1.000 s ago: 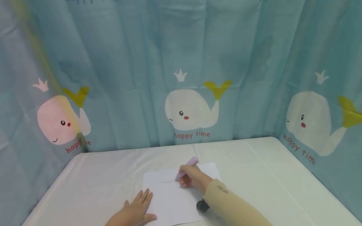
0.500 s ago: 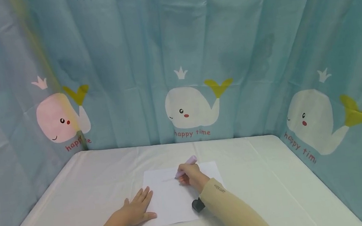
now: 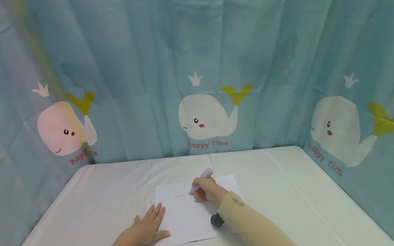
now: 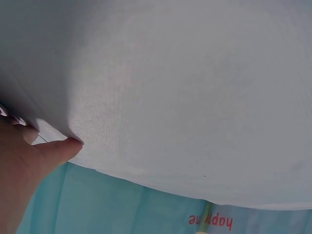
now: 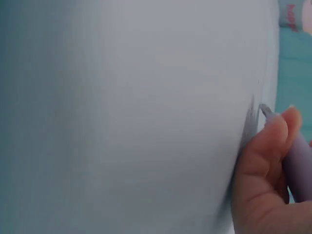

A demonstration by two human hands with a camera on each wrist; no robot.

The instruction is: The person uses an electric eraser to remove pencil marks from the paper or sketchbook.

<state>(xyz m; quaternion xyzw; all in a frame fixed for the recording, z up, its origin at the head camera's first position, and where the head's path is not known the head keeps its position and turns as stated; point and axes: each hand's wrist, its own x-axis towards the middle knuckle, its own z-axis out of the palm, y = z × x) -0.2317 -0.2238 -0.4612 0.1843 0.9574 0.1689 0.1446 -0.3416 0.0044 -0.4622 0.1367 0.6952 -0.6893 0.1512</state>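
A white sheet of paper (image 3: 186,221) lies on the table. Near its top runs a short faint line (image 3: 182,195). My right hand (image 3: 209,189) grips a light purple marker (image 3: 207,173), slanted with its tip at the right end of that line. In the right wrist view, thumb and fingers pinch the marker (image 5: 298,168) close to its dark tip. Spread flat, my left hand (image 3: 147,227) rests over the paper's left edge and holds nothing. The left wrist view shows only part of the left hand (image 4: 29,153).
A white cloth covers the table (image 3: 83,217). Blue curtains (image 3: 139,125) printed with whales hang behind it and along both sides. A small black round object (image 3: 216,220) shows by the right sleeve, over the paper.
The head view has shifted slightly. Both hands stay nearly where they were: the right still grips the marker at the line, the left still rests on the paper's edge.
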